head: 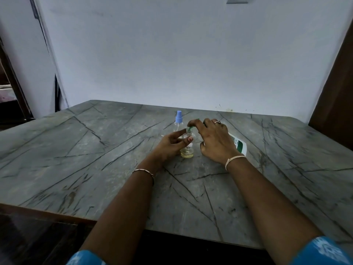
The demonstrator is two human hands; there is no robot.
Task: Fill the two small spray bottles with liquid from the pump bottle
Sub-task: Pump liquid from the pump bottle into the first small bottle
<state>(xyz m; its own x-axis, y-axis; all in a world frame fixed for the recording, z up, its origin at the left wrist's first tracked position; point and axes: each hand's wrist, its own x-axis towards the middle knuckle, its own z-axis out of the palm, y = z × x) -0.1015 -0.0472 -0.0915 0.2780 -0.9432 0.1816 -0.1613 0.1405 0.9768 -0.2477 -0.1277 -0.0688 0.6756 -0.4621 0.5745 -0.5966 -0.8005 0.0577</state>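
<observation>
A: Where are the bottles?

B: All three are grouped on the table [95, 159], toward the far edge, about midway along it, well back from the near edge. Open bottle [187, 150]: upright, clear, neck open, shallow layer of yellowish liquid in its base. Capped bottle [178, 121]: just behind it toward the far edge, upright, blue spray head on. Its contents are unreadable (too clear and too small to judge).

A: Pump bottle?

B: Pump bottle [240, 145] is right of the open bottle. It is white with a green label and tipped over, base pointing toward the right edge. Cannot tell whether the base rests on the table. Its green nozzle [191, 128] sits right at the open bottle's mouth.

A: Hands?

B: Left hand [171, 145] wraps the open bottle from the left, fingers curled round its body, one painted nail showing on the near side. Right hand [214, 139] is clamped on the pump bottle's upper part, forefinger bent over the pump head, thumb lower on the near side. The hands are close together with the open bottle between them. They do not touch each other as far as shows.

A: Anything else?

B: Ring [217, 122] on the right hand, pale thread [234, 159] round the right wrist, thin bracelet [144, 171] on the left wrist. Blue sleeves [322, 251] at the bottom of the view. Plain pale wall [191, 54] behind the far edge.
</observation>
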